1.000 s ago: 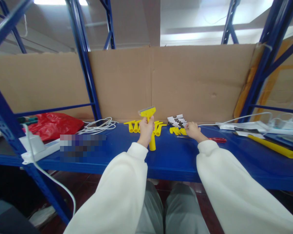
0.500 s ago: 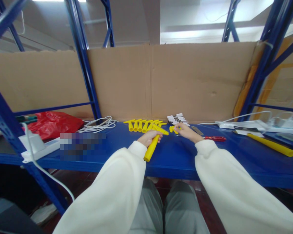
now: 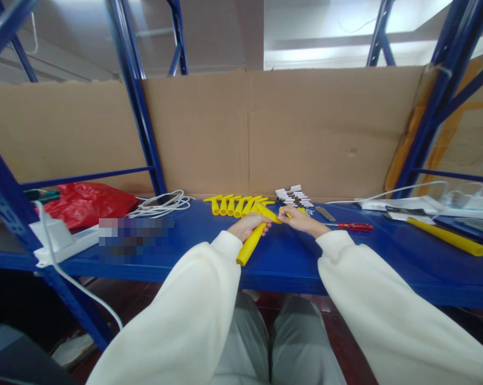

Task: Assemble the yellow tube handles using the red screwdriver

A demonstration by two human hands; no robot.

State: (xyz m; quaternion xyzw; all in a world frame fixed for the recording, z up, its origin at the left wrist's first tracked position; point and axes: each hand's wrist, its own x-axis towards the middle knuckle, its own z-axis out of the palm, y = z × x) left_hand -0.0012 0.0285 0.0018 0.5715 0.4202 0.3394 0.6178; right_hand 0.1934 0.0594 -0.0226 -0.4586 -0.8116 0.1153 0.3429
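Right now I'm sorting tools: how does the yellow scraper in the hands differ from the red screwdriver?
The yellow scraper is held by the left hand and right hand; the red screwdriver lies untouched. The scraper is thick and angled toward the person; the screwdriver is thin and lies sideways. Both are over the blue shelf.

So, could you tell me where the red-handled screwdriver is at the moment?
The red-handled screwdriver lies flat on the blue shelf, just right of the right hand and apart from it.
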